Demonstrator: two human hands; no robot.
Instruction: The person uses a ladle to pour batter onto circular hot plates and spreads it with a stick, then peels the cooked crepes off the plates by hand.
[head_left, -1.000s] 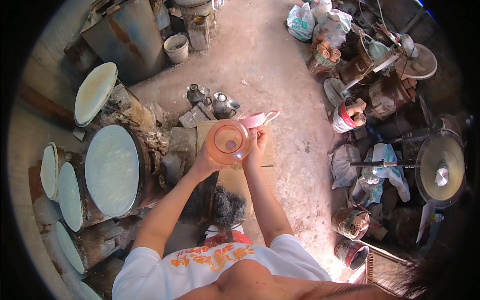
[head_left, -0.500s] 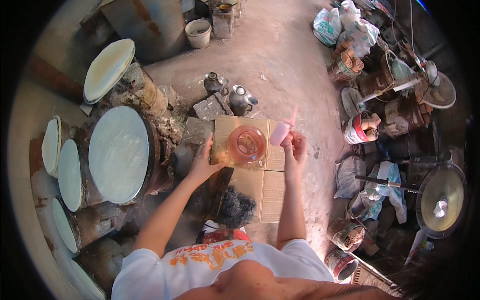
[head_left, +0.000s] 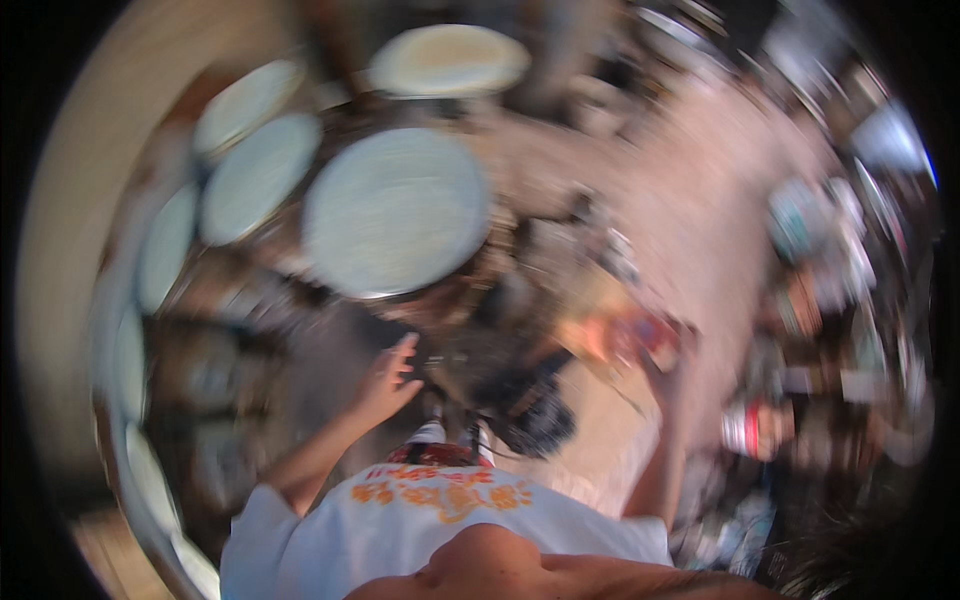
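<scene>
Head view, heavily smeared by motion, read from left to right. Along the left rim a row of pale, round discs (head_left: 165, 245) is seen standing on edge, their outlines softened to ovals. Further right, a larger pale grey-blue disc (head_left: 396, 212) is shown nearly face-on, its surface flat and dull, its rim resting against dark clutter below; another cream-coloured disc (head_left: 448, 60) is seen above it near the top edge. The left hand (head_left: 385, 380) is shown low in the middle-left, raised free of any object, with the fingers (head_left: 402, 350) spread and nothing gripped. Beneath it a white shirt with orange print (head_left: 440, 500) is seen at the lower edge. To the right of centre a translucent orange-pink vessel (head_left: 610, 338) is seen as a blurred warm patch above the pale floor (head_left: 690, 200), just beside the right hand (head_left: 668, 365); its shape cannot be resolved, only its colour and its glow. The right hand is raised next to that patch, but whether it is closed on the vessel or merely touching it cannot be told. At the far right, mixed clutter (head_left: 820, 280) is shown only as streaks of colour.
</scene>
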